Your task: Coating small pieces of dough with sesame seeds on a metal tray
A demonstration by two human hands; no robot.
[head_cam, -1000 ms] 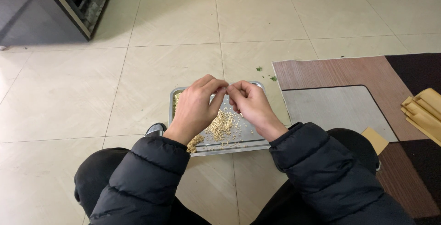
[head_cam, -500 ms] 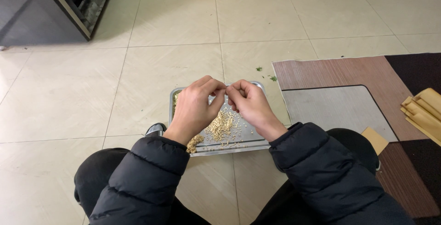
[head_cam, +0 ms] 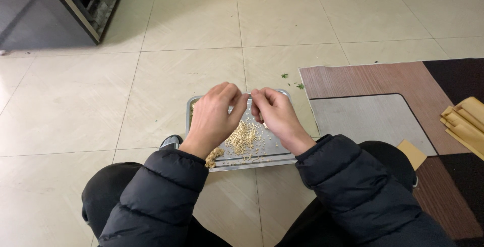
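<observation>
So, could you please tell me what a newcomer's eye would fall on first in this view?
Two bare hands meet over a shiny metal tray on the tiled floor, the left hand and right hand pinching fingertips together at its far edge. Under them lies a heap of small yellowish grains. To the right, a brown and grey mat holds tan paper packets at its edge.

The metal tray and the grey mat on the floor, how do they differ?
The metal tray is shiny with a raised rim, while the grey mat is dull and flat. The tray holds a pile of small pale grains; the mat's surface shows nothing on it. The tray sits under the left hand and right hand; the mat lies off to the right. Both are rectangular with rounded corners.
</observation>
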